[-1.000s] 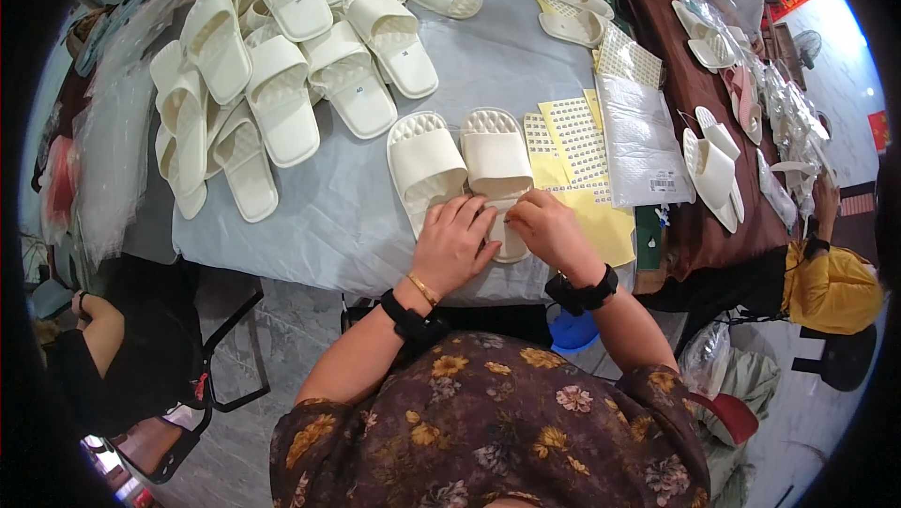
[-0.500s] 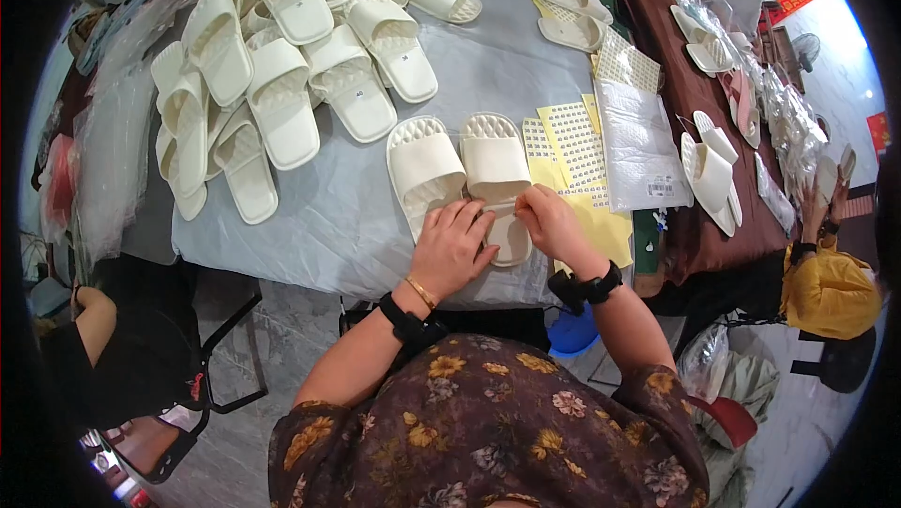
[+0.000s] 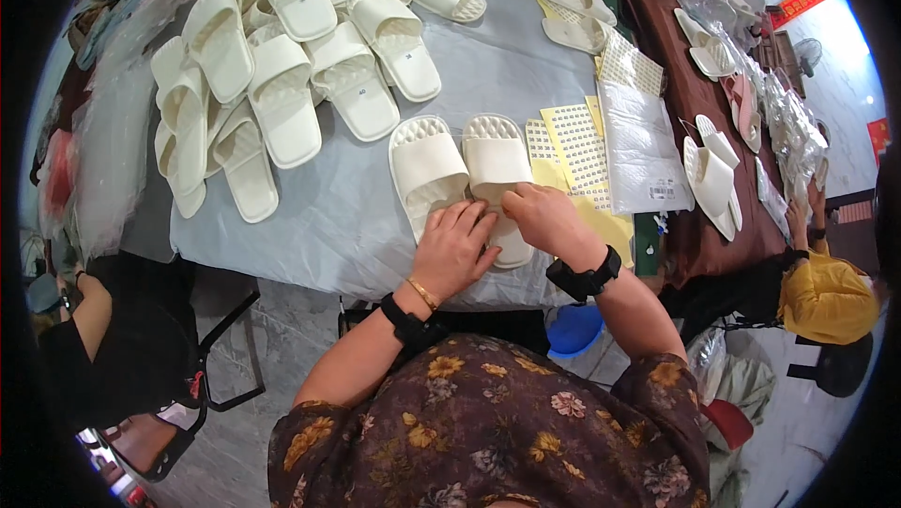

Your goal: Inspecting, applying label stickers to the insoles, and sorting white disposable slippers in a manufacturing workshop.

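Observation:
A pair of cream slippers lies in front of me at the table's near edge, the left slipper (image 3: 429,168) beside the right slipper (image 3: 496,160), both with quilted footbeds and wide straps. My left hand (image 3: 454,247) rests across their heel ends, fingers extended and lying over the soles. Over the right slipper's footbed, just below its strap, my right hand (image 3: 552,223) has its fingers pinched together. Whatever sits between those fingertips is hidden. Yellow sheets of small white stickers (image 3: 576,144) lie to the right of the pair.
A heap of cream slippers (image 3: 282,85) covers the table's far left. At the right are a white plastic packet (image 3: 646,156) and another slipper pair (image 3: 574,20). Beyond, a brown-covered table (image 3: 699,226) bears slippers and plastic bags. Other people work at both sides; a blue basin (image 3: 572,331) stands below.
My right hand has shifted left from the right slipper's outer edge to over its footbed. My left hand stays nearly in place, as do the slippers.

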A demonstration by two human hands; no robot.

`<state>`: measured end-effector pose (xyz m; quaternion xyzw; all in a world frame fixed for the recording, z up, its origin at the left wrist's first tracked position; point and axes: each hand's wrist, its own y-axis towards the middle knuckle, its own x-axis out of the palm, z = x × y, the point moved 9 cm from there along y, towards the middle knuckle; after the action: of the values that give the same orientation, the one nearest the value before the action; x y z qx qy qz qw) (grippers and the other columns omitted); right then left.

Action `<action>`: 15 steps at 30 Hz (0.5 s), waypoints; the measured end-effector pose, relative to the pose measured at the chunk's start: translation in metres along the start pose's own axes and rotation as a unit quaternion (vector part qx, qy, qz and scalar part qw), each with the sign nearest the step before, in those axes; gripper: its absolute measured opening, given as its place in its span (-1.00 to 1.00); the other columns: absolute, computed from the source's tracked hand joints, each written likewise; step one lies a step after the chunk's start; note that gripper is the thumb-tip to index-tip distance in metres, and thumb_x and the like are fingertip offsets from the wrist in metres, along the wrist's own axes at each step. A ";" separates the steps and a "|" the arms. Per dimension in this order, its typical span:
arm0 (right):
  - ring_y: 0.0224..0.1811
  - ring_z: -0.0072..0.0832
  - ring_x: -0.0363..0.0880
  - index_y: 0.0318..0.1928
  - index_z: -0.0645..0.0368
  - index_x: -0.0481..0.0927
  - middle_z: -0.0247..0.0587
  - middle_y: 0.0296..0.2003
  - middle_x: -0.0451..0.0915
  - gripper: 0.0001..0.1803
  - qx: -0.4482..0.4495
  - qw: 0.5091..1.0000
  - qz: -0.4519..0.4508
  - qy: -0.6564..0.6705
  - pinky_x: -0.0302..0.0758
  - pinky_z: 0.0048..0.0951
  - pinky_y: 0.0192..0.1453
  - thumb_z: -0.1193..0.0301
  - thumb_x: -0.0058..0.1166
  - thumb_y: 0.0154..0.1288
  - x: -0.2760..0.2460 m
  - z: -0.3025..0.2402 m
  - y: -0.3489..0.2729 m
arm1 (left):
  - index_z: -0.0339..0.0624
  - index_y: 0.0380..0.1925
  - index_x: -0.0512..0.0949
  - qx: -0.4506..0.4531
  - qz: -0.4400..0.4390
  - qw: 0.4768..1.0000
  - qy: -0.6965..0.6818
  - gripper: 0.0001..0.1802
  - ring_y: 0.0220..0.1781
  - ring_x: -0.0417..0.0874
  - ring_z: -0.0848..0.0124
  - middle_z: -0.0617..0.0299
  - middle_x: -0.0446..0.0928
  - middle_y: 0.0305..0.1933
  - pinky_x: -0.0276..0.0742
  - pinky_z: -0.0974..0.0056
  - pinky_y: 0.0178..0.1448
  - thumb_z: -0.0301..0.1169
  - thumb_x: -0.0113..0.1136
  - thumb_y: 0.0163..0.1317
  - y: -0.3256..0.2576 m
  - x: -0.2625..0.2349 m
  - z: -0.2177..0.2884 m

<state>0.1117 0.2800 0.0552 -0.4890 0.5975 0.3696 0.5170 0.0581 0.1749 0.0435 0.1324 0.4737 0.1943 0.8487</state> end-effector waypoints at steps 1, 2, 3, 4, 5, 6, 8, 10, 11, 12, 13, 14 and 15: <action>-0.23 -0.12 0.64 -0.28 0.14 0.50 -0.12 -0.34 0.54 -0.90 -0.007 1.000 0.012 0.003 0.58 -0.15 -0.15 0.53 0.08 0.17 0.000 -0.001 0.000 | -0.11 0.10 0.56 0.000 -0.002 1.000 -0.002 -0.46 0.26 0.45 0.16 0.13 0.49 0.18 0.31 0.05 0.32 -0.18 0.35 0.12 0.000 0.001 0.000; -0.23 -0.12 0.64 -0.28 0.14 0.50 -0.12 -0.34 0.54 -0.90 -0.007 1.000 0.013 0.002 0.58 -0.15 -0.15 0.53 0.08 0.17 0.000 -0.002 0.001 | -0.11 0.10 0.56 0.001 0.000 1.000 0.002 -0.47 0.26 0.45 0.16 0.13 0.49 0.18 0.31 0.05 0.32 -0.17 0.35 0.12 0.000 0.000 0.000; -0.24 -0.12 0.64 -0.28 0.14 0.50 -0.11 -0.35 0.54 -0.90 -0.004 1.000 0.025 -0.003 0.58 -0.14 -0.15 0.52 0.09 0.17 -0.001 -0.003 0.000 | -0.11 0.10 0.56 0.001 0.002 1.000 0.006 -0.47 0.26 0.45 0.16 0.13 0.49 0.18 0.31 0.04 0.32 -0.16 0.34 0.13 0.001 -0.001 0.000; -0.24 -0.11 0.64 -0.28 0.14 0.50 -0.11 -0.36 0.54 -0.90 -0.002 0.999 0.036 -0.008 0.58 -0.13 -0.16 0.52 0.09 0.17 -0.002 -0.004 -0.001 | -0.11 0.10 0.56 0.002 0.003 1.000 0.006 -0.47 0.26 0.45 0.16 0.13 0.49 0.18 0.31 0.04 0.32 -0.16 0.34 0.13 0.001 -0.002 0.001; -0.24 -0.11 0.64 -0.28 0.14 0.50 -0.11 -0.36 0.54 -0.90 -0.001 0.999 0.036 -0.008 0.58 -0.13 -0.16 0.52 0.09 0.17 -0.002 -0.005 -0.001 | -0.11 0.10 0.56 0.002 0.002 1.000 0.006 -0.47 0.26 0.44 0.15 0.13 0.49 0.19 0.30 0.04 0.33 -0.16 0.33 0.14 0.001 -0.001 0.001; -0.24 -0.10 0.64 -0.26 0.15 0.50 -0.09 -0.34 0.56 -0.89 0.030 0.999 0.037 0.009 0.58 -0.11 -0.16 0.50 0.11 0.17 -0.001 -0.001 -0.002 | -0.10 0.10 0.56 0.003 0.000 1.000 0.006 -0.48 0.27 0.44 0.15 0.13 0.49 0.19 0.29 0.04 0.33 -0.15 0.32 0.15 0.001 -0.001 0.001; -0.23 -0.09 0.65 -0.25 0.15 0.51 -0.07 -0.33 0.58 -0.87 0.062 0.997 0.038 0.026 0.58 -0.10 -0.16 0.48 0.12 0.18 0.002 0.002 -0.007 | -0.10 0.10 0.56 0.000 -0.005 1.000 0.005 -0.48 0.27 0.44 0.15 0.13 0.49 0.20 0.29 0.04 0.34 -0.15 0.31 0.16 0.000 0.000 0.001; -0.22 -0.07 0.66 -0.22 0.16 0.51 -0.05 -0.28 0.61 -0.84 0.122 0.981 0.127 0.080 0.57 -0.10 -0.17 0.42 0.17 0.23 -0.005 0.013 -0.017 | -0.10 0.10 0.56 -0.002 -0.010 1.000 0.003 -0.48 0.28 0.43 0.15 0.13 0.48 0.20 0.28 0.04 0.34 -0.14 0.30 0.16 -0.001 0.002 0.001; -0.22 -0.07 0.66 -0.22 0.16 0.51 -0.05 -0.28 0.61 -0.84 0.121 0.981 0.129 0.080 0.57 -0.10 -0.17 0.42 0.17 0.23 -0.003 0.014 -0.018 | -0.10 0.10 0.56 -0.002 -0.011 1.000 0.004 -0.48 0.28 0.43 0.15 0.13 0.48 0.21 0.27 0.04 0.34 -0.14 0.31 0.16 -0.001 0.001 0.001; -0.22 -0.06 0.66 -0.21 0.16 0.51 -0.05 -0.27 0.63 -0.82 0.154 0.972 0.144 0.102 0.57 -0.11 -0.18 0.38 0.18 0.25 -0.002 0.021 -0.022 | -0.09 0.10 0.56 -0.003 -0.012 1.000 0.004 -0.48 0.28 0.43 0.15 0.14 0.48 0.21 0.27 0.04 0.35 -0.14 0.31 0.16 -0.001 0.001 0.002; -0.22 -0.05 0.66 -0.20 0.16 0.51 -0.05 -0.26 0.64 -0.81 0.186 0.962 0.159 0.123 0.57 -0.11 -0.19 0.35 0.19 0.27 -0.001 0.027 -0.027 | -0.09 0.10 0.56 -0.001 -0.013 1.000 0.005 -0.48 0.28 0.43 0.15 0.14 0.48 0.21 0.27 0.04 0.35 -0.14 0.31 0.16 -0.002 0.001 0.003; -0.22 -0.05 0.66 -0.20 0.16 0.51 -0.05 -0.26 0.64 -0.81 0.186 0.961 0.161 0.124 0.57 -0.11 -0.19 0.35 0.19 0.27 -0.003 0.024 -0.027 | -0.09 0.10 0.56 -0.003 -0.013 1.000 0.007 -0.48 0.28 0.43 0.15 0.14 0.48 0.21 0.27 0.04 0.34 -0.14 0.31 0.16 -0.002 0.001 0.002; -0.23 -0.05 0.66 -0.20 0.15 0.51 -0.06 -0.27 0.64 -0.81 0.198 0.956 0.152 0.153 0.57 -0.10 -0.20 0.35 0.19 0.28 -0.002 0.021 -0.026 | -0.09 0.10 0.56 -0.006 -0.014 1.000 0.009 -0.48 0.28 0.43 0.15 0.14 0.48 0.21 0.27 0.04 0.34 -0.14 0.31 0.16 -0.002 0.002 0.002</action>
<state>0.1426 0.2941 0.0545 -0.3309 0.7977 0.2389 0.4440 0.0608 0.1735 0.0422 0.1193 0.4816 0.1864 0.8480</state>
